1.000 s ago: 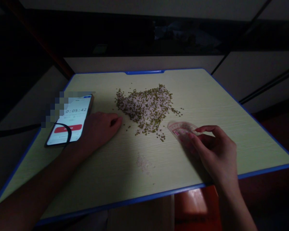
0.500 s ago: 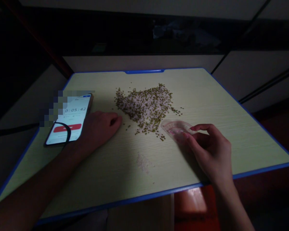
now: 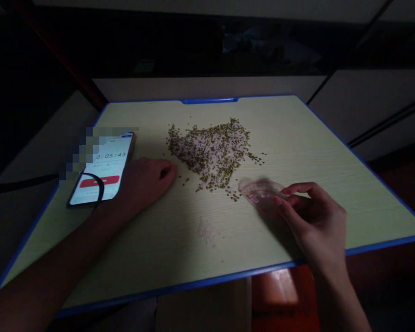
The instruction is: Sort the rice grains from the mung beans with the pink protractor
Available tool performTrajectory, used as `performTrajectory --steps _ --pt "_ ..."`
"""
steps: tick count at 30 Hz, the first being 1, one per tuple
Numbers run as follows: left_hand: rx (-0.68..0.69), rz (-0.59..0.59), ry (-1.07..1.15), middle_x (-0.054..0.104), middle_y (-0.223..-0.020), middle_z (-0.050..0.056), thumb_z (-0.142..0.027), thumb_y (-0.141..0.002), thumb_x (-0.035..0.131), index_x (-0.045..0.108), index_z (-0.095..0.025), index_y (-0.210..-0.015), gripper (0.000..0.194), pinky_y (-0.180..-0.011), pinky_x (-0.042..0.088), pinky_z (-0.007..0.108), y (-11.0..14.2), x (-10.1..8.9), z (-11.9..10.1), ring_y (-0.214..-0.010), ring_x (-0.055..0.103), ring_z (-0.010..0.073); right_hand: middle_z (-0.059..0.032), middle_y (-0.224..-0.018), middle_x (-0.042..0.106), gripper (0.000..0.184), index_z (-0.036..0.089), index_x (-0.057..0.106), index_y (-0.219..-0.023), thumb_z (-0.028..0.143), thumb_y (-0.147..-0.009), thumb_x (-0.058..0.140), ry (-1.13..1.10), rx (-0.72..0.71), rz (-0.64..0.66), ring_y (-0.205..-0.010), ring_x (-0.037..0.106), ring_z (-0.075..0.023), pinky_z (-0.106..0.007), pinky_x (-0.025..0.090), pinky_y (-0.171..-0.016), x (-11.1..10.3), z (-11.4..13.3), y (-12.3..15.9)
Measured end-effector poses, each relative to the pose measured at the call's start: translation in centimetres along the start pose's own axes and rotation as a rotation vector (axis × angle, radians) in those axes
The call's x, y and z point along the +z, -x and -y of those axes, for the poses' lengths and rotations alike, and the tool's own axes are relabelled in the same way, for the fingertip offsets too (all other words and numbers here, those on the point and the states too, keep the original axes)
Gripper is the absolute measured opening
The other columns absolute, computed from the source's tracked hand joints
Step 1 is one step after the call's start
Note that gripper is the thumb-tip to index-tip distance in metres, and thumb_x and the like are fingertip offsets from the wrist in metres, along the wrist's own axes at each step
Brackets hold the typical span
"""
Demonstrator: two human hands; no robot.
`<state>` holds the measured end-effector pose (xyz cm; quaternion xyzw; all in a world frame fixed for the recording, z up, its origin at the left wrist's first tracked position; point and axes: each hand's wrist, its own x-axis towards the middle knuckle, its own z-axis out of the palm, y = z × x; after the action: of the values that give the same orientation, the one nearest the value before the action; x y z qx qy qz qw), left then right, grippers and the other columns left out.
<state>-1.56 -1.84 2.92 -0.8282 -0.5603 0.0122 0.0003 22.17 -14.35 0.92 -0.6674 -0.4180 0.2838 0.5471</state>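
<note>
Between the thumb and fingers of my right hand (image 3: 318,216) is a clear protractor (image 3: 261,191) with pink markings, tilted over the table beside the pile's lower right edge. The pile (image 3: 210,150) mixes small green beans with pale, rice-like grains and spreads across the middle of the table. My left hand (image 3: 148,180) rests curled on the tabletop, left of the pile and next to the phone; whether its fingers hold anything is hidden. A small patch of pale grains (image 3: 207,230) lies apart, nearer to me.
A phone (image 3: 102,170) with a running timer lies at the left, a dark cord (image 3: 98,182) crossing it. The pale wooden tabletop (image 3: 314,143) has a blue rim. Several stray beans (image 3: 257,158) lie right of the pile. Under the near edge is an orange surface (image 3: 283,295).
My right hand with the protractor moved left toward the pile, then back right. My left hand stays in place. The timer now reads one second more.
</note>
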Motion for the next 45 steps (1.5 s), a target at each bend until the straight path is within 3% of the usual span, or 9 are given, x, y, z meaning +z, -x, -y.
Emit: performTrajectory --steps 3,10,16,21,28,45 --pt "-0.009 0.009 -0.003 0.061 -0.068 0.007 -0.041 -0.085 0.025 0.063 -0.016 -0.072 0.048 -0.058 0.029 0.029 -0.05 0.04 -0.05 -0.062 0.051 0.0181 0.0068 -0.046 0.051 0.020 0.020 0.053 -0.077 0.015 -0.064 0.068 -0.062 0.014 -0.035 -0.036 0.042 -0.0069 -0.018 0.031 -0.033 -0.07 -0.14 0.01" --pt "-0.008 0.002 -0.026 0.062 -0.069 0.007 -0.041 -0.085 0.024 0.064 -0.016 -0.073 0.049 -0.059 0.030 0.029 -0.04 0.09 -0.02 -0.064 0.052 0.0194 0.0064 -0.047 0.051 0.021 0.020 0.054 -0.076 0.012 -0.062 0.068 0.003 -0.006 0.024 -0.037 0.043 -0.0065 -0.017 0.029 -0.035 -0.32 -0.29 0.12" --pt "0.000 -0.002 -0.014 0.061 -0.068 0.008 -0.041 -0.085 0.024 0.064 -0.016 -0.072 0.048 -0.060 0.031 0.030 0.04 0.02 0.12 -0.064 0.052 0.0199 0.0069 -0.047 0.051 0.021 0.021 0.053 -0.075 0.013 -0.062 0.068 -0.084 0.028 -0.039 -0.038 0.044 -0.0069 -0.017 0.032 -0.035 -0.28 -0.23 0.14" --pt "-0.008 0.007 0.021 0.061 -0.069 0.007 -0.042 -0.085 0.025 0.063 -0.017 -0.072 0.047 -0.062 0.032 0.031 -0.02 0.12 0.07 -0.065 0.052 0.0205 0.0062 -0.049 0.052 0.022 0.020 0.054 -0.076 0.012 -0.062 0.068 -0.060 0.032 0.060 -0.040 0.045 -0.0067 -0.016 0.033 -0.037 -0.31 -0.20 0.25" --pt "0.022 -0.011 -0.004 0.062 -0.070 0.006 -0.041 -0.086 0.025 0.063 -0.016 -0.072 0.047 -0.058 0.029 0.028 -0.03 0.19 0.14 -0.064 0.052 0.0180 0.0074 -0.046 0.050 0.021 0.020 0.053 -0.077 0.012 -0.064 0.067 -0.071 0.006 -0.004 -0.038 0.043 -0.0059 -0.015 0.031 -0.035 -0.31 -0.27 0.21" --pt "-0.013 -0.002 -0.003 0.061 -0.068 0.007 -0.042 -0.085 0.026 0.062 -0.017 -0.069 0.047 -0.060 0.031 0.029 -0.13 0.17 0.06 -0.063 0.051 0.0180 0.0058 -0.048 0.055 0.021 0.020 0.052 -0.079 0.016 -0.066 0.067 0.073 -0.030 0.093 -0.038 0.046 -0.0073 -0.016 0.032 -0.035 -0.05 -0.23 -0.04"
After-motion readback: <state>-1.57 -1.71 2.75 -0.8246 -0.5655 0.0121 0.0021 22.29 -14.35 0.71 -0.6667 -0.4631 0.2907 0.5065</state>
